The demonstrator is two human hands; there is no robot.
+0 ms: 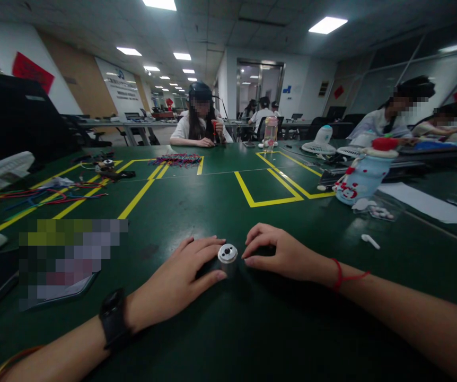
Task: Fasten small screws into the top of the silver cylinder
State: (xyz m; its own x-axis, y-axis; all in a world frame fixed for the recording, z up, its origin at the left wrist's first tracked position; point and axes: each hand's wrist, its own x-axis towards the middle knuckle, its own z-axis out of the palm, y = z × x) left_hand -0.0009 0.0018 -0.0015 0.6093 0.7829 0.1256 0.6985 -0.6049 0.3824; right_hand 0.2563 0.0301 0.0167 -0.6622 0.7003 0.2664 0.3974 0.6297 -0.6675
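A small silver metal cylinder (227, 255) stands upright on the green table (181, 212), with holes in its top face. My left hand (184, 276) lies against its left side, thumb near the base and fingers behind, apart enough to span the cylinder. My right hand (278, 252) rests just to the right of the cylinder, a small gap away, with curled fingers and thumb apart and nothing between them. A black watch is on my left wrist, a red string on my right.
Coloured wires (59, 192) lie at the left, with a wire bundle (178, 160) farther back. A blue bottle (361, 175), a white earbud (370, 242) and paper (427, 201) are at the right. A person (200, 116) sits opposite.
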